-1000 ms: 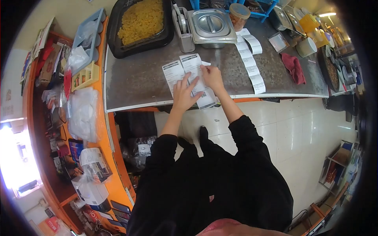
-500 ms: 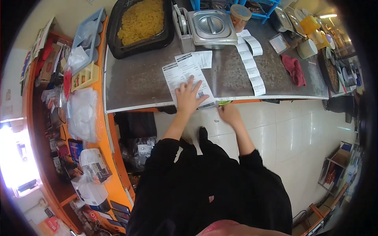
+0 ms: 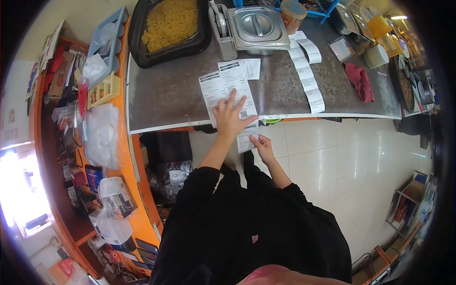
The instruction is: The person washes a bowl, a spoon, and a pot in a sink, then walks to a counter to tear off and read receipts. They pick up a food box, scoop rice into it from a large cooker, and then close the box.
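My left hand (image 3: 230,118) lies with fingers spread on several overlapping printed receipts (image 3: 214,97) near the counter's front edge. Below it, a receipt strip (image 3: 246,142) hangs over the edge. My right hand (image 3: 262,148) pinches the right side of that strip between thumb and fingers. Another long curling receipt (image 3: 306,78) lies farther right on the counter. Behind the receipts stands a lidded steel container (image 3: 259,29), with a black tray of yellow rice (image 3: 171,23) to its left.
The dark counter (image 3: 166,102) has a pale front edge. A red cloth (image 3: 359,82), a white cup (image 3: 375,56) and a jar (image 3: 292,17) stand or lie at the right and back. An orange side shelf (image 3: 137,194) with plastic bags runs along the left.
My right hand has moved left and down from the counter edge and now grips a receipt strip. My left hand remains spread on the papers, and more paper hangs below the edge.
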The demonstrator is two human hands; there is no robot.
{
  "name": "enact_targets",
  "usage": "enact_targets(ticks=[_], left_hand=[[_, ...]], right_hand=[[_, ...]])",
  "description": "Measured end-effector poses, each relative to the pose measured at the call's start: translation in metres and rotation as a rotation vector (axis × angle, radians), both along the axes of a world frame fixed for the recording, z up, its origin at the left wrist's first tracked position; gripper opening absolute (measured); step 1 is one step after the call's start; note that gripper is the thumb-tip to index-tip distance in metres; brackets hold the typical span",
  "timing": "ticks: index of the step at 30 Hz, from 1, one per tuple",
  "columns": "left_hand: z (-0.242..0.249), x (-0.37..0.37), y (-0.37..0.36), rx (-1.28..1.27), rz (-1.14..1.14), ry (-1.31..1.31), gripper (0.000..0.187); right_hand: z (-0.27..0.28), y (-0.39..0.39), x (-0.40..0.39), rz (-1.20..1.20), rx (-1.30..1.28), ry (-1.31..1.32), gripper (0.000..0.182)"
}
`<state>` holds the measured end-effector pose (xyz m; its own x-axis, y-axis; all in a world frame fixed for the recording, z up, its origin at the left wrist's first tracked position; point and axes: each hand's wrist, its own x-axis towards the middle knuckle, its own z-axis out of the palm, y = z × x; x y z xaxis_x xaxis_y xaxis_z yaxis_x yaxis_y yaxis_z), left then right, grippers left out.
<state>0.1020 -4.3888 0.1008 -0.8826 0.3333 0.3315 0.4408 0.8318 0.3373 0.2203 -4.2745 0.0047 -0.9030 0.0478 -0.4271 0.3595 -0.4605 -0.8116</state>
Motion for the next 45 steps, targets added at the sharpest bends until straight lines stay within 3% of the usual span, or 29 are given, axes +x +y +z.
enact_targets(ticks=[1, 4, 6, 9, 11, 14, 15, 17, 19, 20, 22, 23, 26, 31, 34, 35, 38, 41, 43, 45], left_hand=[[0.0, -0.001, 0.0, 0.004, 0.005, -0.009, 0.062], [0.002, 0.003, 0.001, 0.017, 0.009, -0.03, 0.06], [0.005, 0.0, 0.001, 0.018, 0.013, -0.009, 0.056], [-0.006, 0.003, -0.003, 0.054, 0.031, 0.007, 0.047], [-0.017, -0.001, -0.009, 0.146, 0.044, 0.012, 0.042], [-0.03, 0.0, -0.023, 0.274, 0.064, -0.078, 0.042], [-0.028, 0.001, -0.026, 0.357, 0.105, -0.105, 0.043], [-0.013, 0.003, -0.032, 0.525, 0.199, -0.149, 0.046], [0.007, 0.007, -0.038, 0.276, 0.299, -0.125, 0.051], [0.015, 0.005, -0.04, 0.152, 0.351, -0.109, 0.053], [0.007, -0.001, -0.044, 0.206, 0.43, -0.17, 0.057], [0.002, -0.004, -0.047, 0.233, 0.441, -0.189, 0.057], [0.004, -0.006, -0.058, 0.218, 0.403, -0.242, 0.051], [0.003, -0.017, -0.059, 0.027, 0.456, -0.072, 0.048], [0.005, -0.03, -0.056, 0.033, 0.509, -0.146, 0.059], [0.014, -0.032, -0.055, 0.058, 0.52, -0.146, 0.065], [0.03, -0.035, -0.056, 0.205, 0.562, -0.212, 0.077], [0.033, -0.048, -0.068, 0.228, 0.606, -0.307, 0.08], [0.02, -0.052, -0.077, 0.268, 0.607, -0.261, 0.079], [0.014, -0.054, -0.09, 0.36, 0.509, -0.312, 0.078]], right_hand=[[0.0, -0.003, 0.0, -0.014, -0.071, -0.014, 0.017], [-0.062, -0.034, 0.038, 0.34, 0.166, -0.236, 0.017], [-0.053, -0.06, 0.067, 0.365, 0.149, -0.094, 0.017], [-0.009, -0.017, 0.043, 0.901, 0.635, 0.169, 0.016], [0.045, 0.034, 0.007, 0.862, 0.727, 0.472, 0.018], [0.155, 0.08, -0.061, 0.745, 0.81, 0.348, 0.023], [0.15, 0.092, -0.088, 0.732, 0.823, 0.474, 0.026], [0.149, 0.085, -0.168, 0.487, 0.79, 0.62, 0.029], [0.131, 0.07, -0.21, 0.549, 0.98, 0.805, 0.033], [0.131, 0.066, -0.221, 0.625, 0.903, 0.709, 0.035], [0.144, 0.05, -0.236, 0.784, 0.742, 0.504, 0.038], [0.121, 0.05, -0.246, 0.652, 1.005, 0.786, 0.039], [0.092, 0.045, -0.252, 0.514, 1.531, 0.676, 0.038], [0.13, 0.033, -0.242, 0.64, 1.682, 0.499, 0.037], [0.103, 0.041, -0.25, 0.541, 1.535, 0.619, 0.039], [0.086, 0.05, -0.258, 0.556, 1.339, 0.687, 0.033], [0.086, 0.059, -0.258, 0.652, 1.499, 0.609, 0.027], [0.146, 0.053, -0.248, 0.698, 1.17, 0.508, 0.021], [0.168, 0.044, -0.243, 0.754, 0.707, 0.514, 0.033], [0.186, 0.02, -0.231, 0.772, 0.495, 0.493, 0.068]])
